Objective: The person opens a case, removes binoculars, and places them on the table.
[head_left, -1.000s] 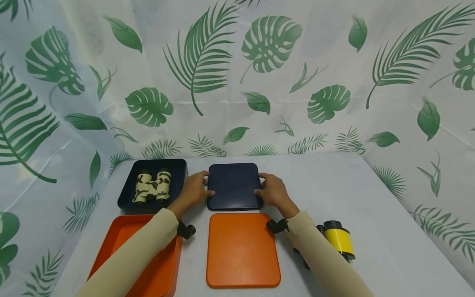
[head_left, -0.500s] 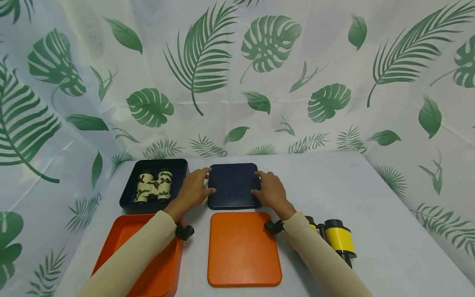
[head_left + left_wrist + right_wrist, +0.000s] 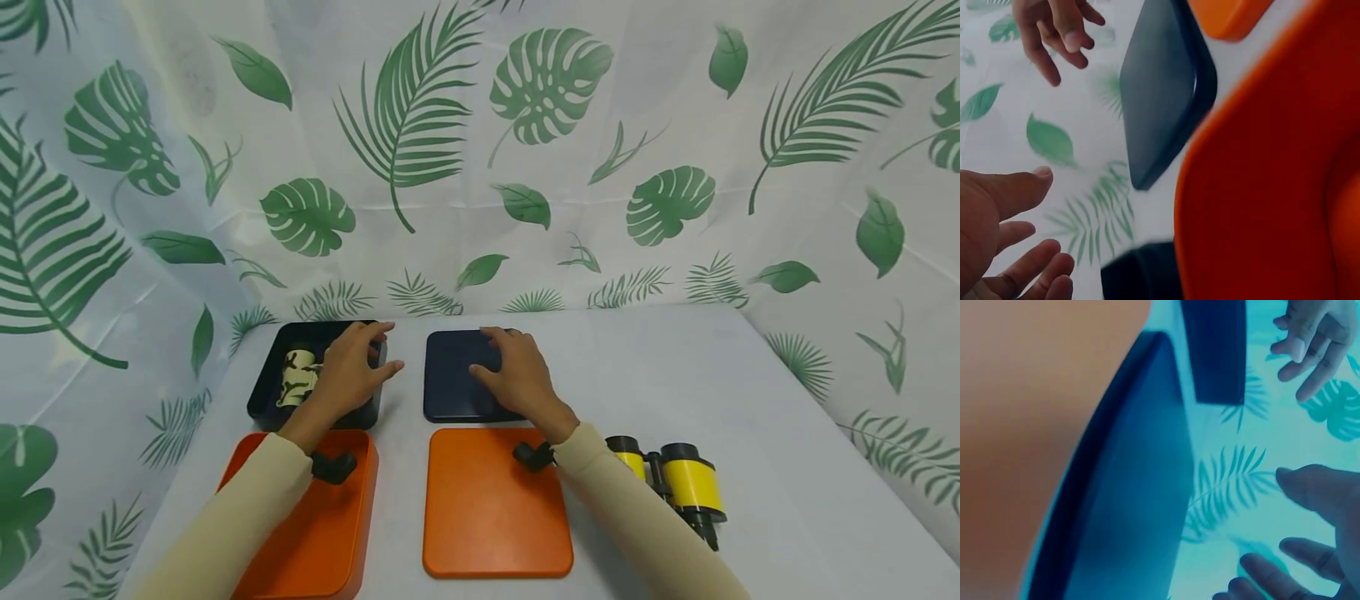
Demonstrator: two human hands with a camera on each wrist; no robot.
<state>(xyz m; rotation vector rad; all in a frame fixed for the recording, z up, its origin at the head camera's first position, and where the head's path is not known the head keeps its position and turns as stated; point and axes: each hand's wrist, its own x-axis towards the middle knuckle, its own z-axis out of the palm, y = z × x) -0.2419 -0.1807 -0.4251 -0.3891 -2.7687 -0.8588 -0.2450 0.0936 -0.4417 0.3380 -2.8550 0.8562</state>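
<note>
My left hand [image 3: 348,372] hangs over the right part of the dark blue box [image 3: 262,392], thumb and fingers spread apart and holding nothing. Inside that box lie camouflage binoculars [image 3: 297,375], partly covered by this hand. My right hand [image 3: 521,375] is over the right side of the dark blue lid [image 3: 457,379], its fingers apart with nothing between them. In the left wrist view a gap shows between the left hand [image 3: 1004,237] and the lid [image 3: 1163,87]. The right wrist view shows the right hand [image 3: 1310,544] apart from the lid too.
An orange box [image 3: 330,517] stands at the front left, beside an orange lid [image 3: 497,508] lying flat. Yellow and black binoculars [image 3: 690,483] rest at the right, partly behind the right sleeve [image 3: 637,508]. A leaf-patterned cloth [image 3: 450,167] hangs behind the white table [image 3: 787,467].
Both hands have left the sides of the dark blue lid and moved left. The left hand now hovers over the dark blue box, the right one above the lid, which stays on the table.
</note>
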